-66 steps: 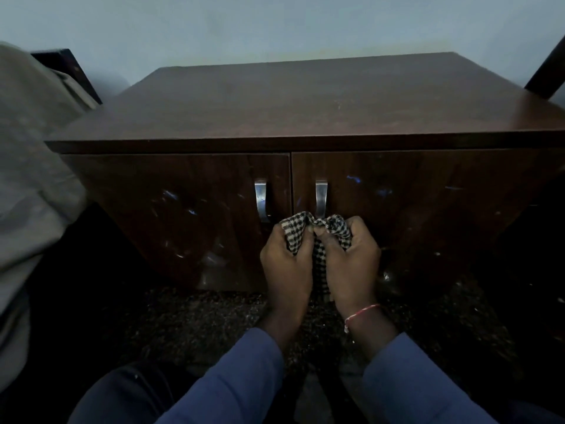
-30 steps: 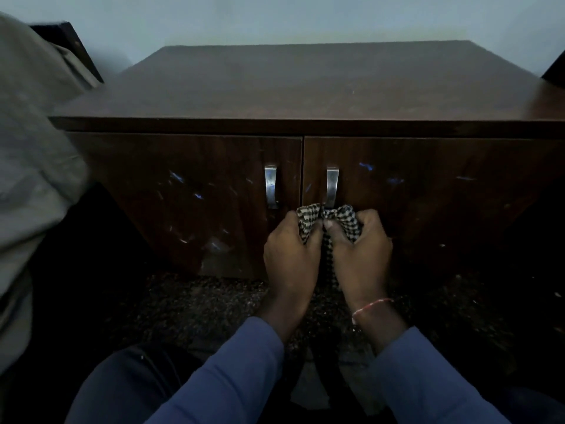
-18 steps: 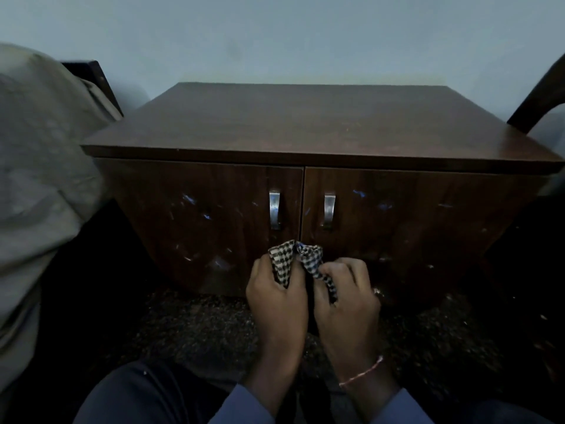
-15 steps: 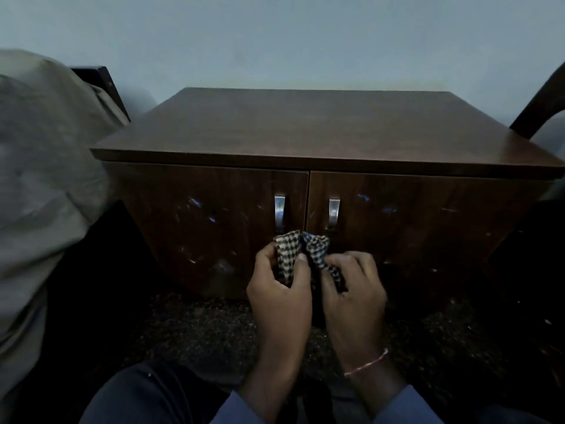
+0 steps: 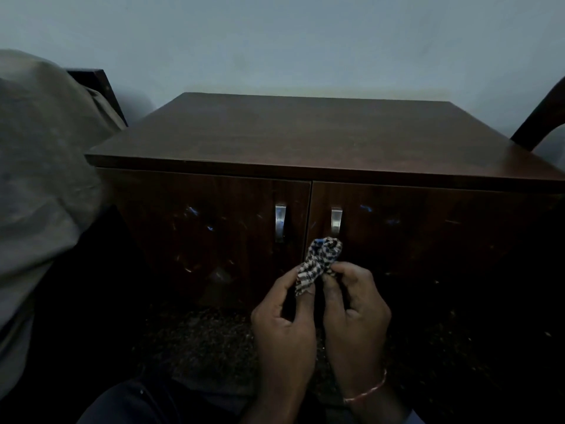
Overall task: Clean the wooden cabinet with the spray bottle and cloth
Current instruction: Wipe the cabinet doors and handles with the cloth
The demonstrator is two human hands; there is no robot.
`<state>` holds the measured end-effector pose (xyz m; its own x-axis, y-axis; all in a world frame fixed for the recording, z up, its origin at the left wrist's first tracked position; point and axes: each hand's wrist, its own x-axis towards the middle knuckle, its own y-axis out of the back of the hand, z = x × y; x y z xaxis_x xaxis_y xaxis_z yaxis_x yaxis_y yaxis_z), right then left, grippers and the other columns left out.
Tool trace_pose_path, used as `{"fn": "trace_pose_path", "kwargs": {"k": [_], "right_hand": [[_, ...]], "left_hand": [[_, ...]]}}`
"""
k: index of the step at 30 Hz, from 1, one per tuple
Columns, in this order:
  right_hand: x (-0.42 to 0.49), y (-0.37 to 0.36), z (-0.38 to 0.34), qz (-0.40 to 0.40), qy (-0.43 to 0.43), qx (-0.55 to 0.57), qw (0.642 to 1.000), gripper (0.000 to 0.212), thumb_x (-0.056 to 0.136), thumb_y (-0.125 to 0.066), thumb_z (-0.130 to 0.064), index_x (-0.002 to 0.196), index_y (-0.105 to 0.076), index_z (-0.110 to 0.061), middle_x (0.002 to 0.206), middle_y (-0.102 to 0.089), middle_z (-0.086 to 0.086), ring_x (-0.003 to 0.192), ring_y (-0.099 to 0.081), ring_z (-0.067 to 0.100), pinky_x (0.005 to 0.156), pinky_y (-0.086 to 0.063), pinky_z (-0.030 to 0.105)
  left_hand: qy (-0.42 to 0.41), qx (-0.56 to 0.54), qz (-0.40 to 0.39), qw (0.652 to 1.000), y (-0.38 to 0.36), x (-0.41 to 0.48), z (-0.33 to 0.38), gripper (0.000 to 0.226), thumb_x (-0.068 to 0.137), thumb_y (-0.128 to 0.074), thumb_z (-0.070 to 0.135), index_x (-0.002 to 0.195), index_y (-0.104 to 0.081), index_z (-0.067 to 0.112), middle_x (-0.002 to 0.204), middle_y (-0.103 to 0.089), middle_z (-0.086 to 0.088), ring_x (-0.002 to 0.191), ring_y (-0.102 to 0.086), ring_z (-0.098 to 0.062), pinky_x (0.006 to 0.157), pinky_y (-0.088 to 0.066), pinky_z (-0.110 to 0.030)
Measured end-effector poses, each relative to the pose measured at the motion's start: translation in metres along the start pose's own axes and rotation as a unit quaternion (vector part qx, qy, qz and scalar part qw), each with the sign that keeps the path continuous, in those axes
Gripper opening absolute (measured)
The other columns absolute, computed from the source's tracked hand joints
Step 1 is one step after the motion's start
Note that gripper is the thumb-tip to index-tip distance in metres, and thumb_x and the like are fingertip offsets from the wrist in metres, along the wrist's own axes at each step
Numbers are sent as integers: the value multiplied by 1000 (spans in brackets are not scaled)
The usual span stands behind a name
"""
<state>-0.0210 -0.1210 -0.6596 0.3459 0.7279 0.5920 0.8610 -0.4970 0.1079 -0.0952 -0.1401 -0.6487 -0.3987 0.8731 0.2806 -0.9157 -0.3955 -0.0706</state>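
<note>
A dark wooden cabinet (image 5: 305,133) with two doors and two metal handles (image 5: 280,222) stands in front of me against a pale wall. A small black-and-white checked cloth (image 5: 319,263) is bunched up just below the handles, a little in front of the doors. My left hand (image 5: 286,328) pinches its left end between thumb and fingers. My right hand (image 5: 354,313) pinches its right end with curled fingers. No spray bottle is in view.
A grey fabric-covered mass (image 5: 39,185) fills the left side beside the cabinet. A dark curved wooden piece (image 5: 541,117) rises at the right edge. The speckled floor (image 5: 198,341) lies dark under the cabinet front, and my knee (image 5: 137,405) shows at the bottom.
Both hands have drawn back from the door fronts toward me and twisted the cloth into a tighter bunch. The camera has pulled back and tilted up, showing more wall.
</note>
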Motion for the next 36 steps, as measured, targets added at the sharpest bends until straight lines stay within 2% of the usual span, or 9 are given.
{"fn": "trace_pose_path", "kwargs": {"k": [5,11,14,17,19,24,27,30,36], "right_hand": [[-4,-6,4,8,-27,19,999,33,91,-62,-5,98,-52,-36,99,-65,-25,93,-65,-4,75,-49,9],[23,-15,-5,-46,59,-30,997,31,94,-57,-11,125,-62,-19,120,-64,-4,112,-59,3,93,-48,17],[33,-22,-8,-65,-10,-19,998,30,99,-52,-24,125,-58,-37,106,-63,-23,101,-63,-1,78,-49,11],[16,-23,11,-172,51,-247,952,55,99,-49,-25,149,-29,-36,110,-53,-6,87,-62,14,70,-54,29],[-6,-24,26,-244,-10,-276,930,54,97,-46,-24,148,-30,-32,115,-50,-1,94,-61,20,76,-53,34],[13,-28,5,-164,53,-183,968,46,97,-40,-25,143,-41,-24,123,-54,-2,104,-58,12,83,-49,20],[46,-31,-8,-89,99,-217,967,58,94,-39,-29,150,-30,-18,120,-56,3,95,-63,15,75,-54,26],[30,-35,0,-123,59,-207,969,59,94,-42,-27,151,-26,-24,120,-55,3,97,-64,19,78,-57,34],[-30,-31,58,-207,-89,-135,965,40,94,-42,-30,129,-56,-17,119,-59,3,106,-58,21,84,-36,4]], "left_hand": [[12,-7,22,1000,-3,2,-6,35,89,-65,4,103,-66,36,100,-73,18,98,-69,-1,83,-55,-20],[-15,-28,4,999,-17,32,10,27,93,-62,8,106,-67,32,97,-74,18,96,-68,3,79,-53,-14],[-34,-8,-50,998,-23,48,12,31,96,-56,7,123,-67,18,111,-72,13,105,-65,3,88,-51,-14],[1,33,-75,997,-15,46,-15,37,98,-53,7,131,-62,21,119,-69,14,109,-63,5,94,-50,-18],[52,45,-89,994,-8,37,-35,40,98,-53,5,128,-61,29,121,-68,14,114,-62,1,99,-49,-21],[12,19,-59,998,-13,41,-7,38,97,-55,5,132,-61,20,125,-66,13,116,-59,6,100,-48,-19],[-54,-8,-56,997,-24,61,21,38,95,-56,3,132,-62,14,123,-68,10,112,-62,5,95,-50,-16],[-49,14,-71,996,-20,59,9,39,95,-56,2,130,-63,18,120,-68,14,111,-63,5,93,-49,-14],[72,104,-102,987,-6,27,-54,37,95,-55,4,128,-65,19,120,-70,12,112,-64,0,101,-52,-33]]}}
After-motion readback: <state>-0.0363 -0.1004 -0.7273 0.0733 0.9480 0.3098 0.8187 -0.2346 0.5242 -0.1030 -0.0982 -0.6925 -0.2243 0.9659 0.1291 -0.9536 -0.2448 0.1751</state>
